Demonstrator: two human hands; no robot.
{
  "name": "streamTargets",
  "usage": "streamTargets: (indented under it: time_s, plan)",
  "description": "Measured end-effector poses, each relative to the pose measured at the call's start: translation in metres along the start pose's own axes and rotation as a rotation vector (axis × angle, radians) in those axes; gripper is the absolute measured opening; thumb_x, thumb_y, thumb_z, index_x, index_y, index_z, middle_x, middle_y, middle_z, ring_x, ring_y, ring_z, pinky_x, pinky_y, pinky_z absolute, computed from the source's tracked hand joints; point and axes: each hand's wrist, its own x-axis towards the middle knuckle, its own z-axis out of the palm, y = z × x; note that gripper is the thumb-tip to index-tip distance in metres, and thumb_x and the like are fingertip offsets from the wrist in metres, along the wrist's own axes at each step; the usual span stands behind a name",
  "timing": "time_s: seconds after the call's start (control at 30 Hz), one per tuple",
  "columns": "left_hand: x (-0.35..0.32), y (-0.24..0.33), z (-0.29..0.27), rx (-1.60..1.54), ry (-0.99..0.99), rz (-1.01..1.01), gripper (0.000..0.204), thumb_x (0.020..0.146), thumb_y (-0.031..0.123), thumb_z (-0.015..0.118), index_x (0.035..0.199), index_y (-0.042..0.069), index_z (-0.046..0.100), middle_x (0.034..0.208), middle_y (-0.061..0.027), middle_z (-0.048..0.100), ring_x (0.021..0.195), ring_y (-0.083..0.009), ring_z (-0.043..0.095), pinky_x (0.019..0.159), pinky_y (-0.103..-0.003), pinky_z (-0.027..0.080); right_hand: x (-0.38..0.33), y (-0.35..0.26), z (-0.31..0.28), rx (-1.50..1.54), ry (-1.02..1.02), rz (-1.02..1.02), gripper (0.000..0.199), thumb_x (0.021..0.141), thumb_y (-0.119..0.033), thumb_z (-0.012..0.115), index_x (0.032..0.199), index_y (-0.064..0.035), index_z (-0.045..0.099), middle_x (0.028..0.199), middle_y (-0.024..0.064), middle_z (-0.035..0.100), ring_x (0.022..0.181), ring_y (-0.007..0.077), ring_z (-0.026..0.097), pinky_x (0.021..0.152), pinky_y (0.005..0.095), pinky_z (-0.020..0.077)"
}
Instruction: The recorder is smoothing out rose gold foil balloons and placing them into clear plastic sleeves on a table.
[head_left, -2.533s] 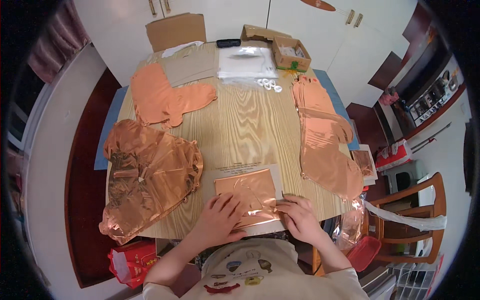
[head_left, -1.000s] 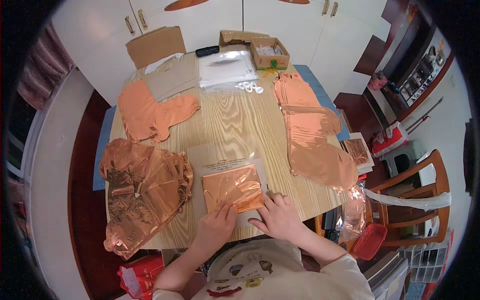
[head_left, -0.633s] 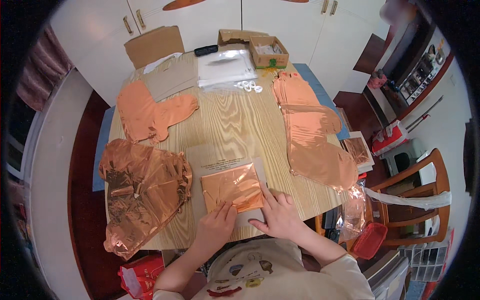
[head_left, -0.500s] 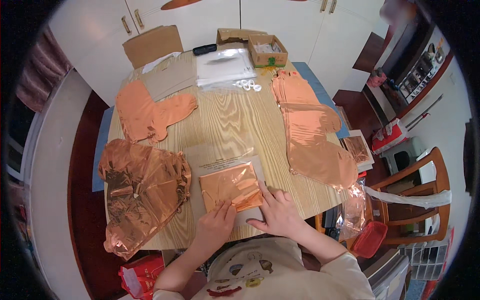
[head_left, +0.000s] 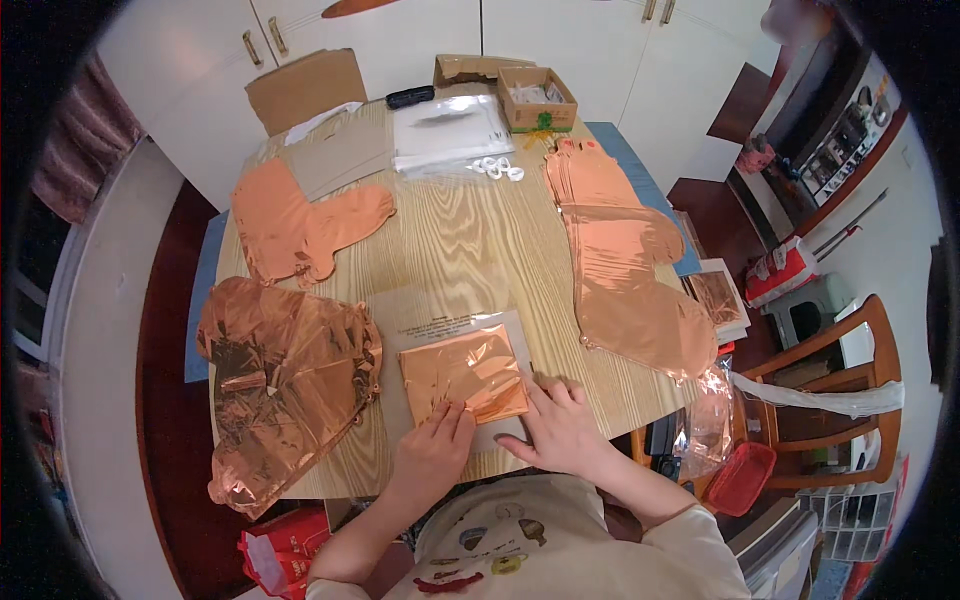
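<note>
A rose-gold foil sheet, folded into a rectangle (head_left: 450,365), lies near the table's front edge with a pale card and a clear plastic bag (head_left: 475,300) bearing printed lines. My left hand (head_left: 437,443) presses flattened fingertips on the foil's near edge. At its right edge, my right hand (head_left: 558,422) rests with the thumb spread away, fingers touching the bag or card. Whether the foil is fully inside the bag I cannot tell. Left of my hands is a large crinkled foil balloon (head_left: 290,370), deflated. A flat stack of foil balloons (head_left: 630,280) lies on the right.
Another flat foil balloon (head_left: 290,225) lies at the far left beside grey card (head_left: 340,160). Clear bags (head_left: 450,130), white rings (head_left: 497,168), a black case (head_left: 410,97) and a cardboard box (head_left: 538,115) sit at the back. A wooden chair (head_left: 870,350) stands right of the table.
Both hands stay almost in place. The foil's upper surface looks smoother, with shifted highlights, and the right fingers have moved very slightly.
</note>
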Motion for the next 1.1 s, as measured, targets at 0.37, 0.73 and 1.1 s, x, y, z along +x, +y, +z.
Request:
streamTargets:
  time_s: [0.37,0.73,1.1]
  plan:
    - [0.037,-0.023,-0.033,-0.269,-0.362,-0.025,0.043,0.085,0.031,0.068,0.120,0.008,0.059,0.125,-0.0109,0.062,0.115,-0.0295,0.060,0.090,-0.039,0.052,0.001,0.002,-0.003,0.010,0.025,0.003,0.060,0.083,-0.051,0.062,0.121,-0.0047,0.060,0.137,0.0145,0.052,0.104,0.0296,0.050,0.087,0.0425,0.0359]
    - [0.064,-0.056,0.032,-0.227,-0.313,0.249,0.074,0.087,0.058,0.056,0.146,0.016,0.041,0.151,-0.0074,0.039,0.143,-0.0316,0.029,0.115,-0.055,0.022,0.002,0.002,-0.005,0.019,-0.012,0.003,0.064,0.086,-0.054,0.059,0.125,-0.0028,0.058,0.141,0.0153,0.048,0.107,0.0301,0.048,0.090,0.0441,0.0345]
    - [0.060,-0.053,0.035,-0.196,-0.200,0.272,0.070,0.088,0.060,0.053,0.142,0.016,0.047,0.147,-0.0043,0.044,0.139,-0.0294,0.032,0.111,-0.058,0.022,-0.007,0.016,-0.019,0.150,-0.138,-0.114,0.054,0.087,-0.046,0.061,0.114,0.0002,0.062,0.135,0.0163,0.054,0.116,0.0340,0.049,0.098,0.0483,0.0341]
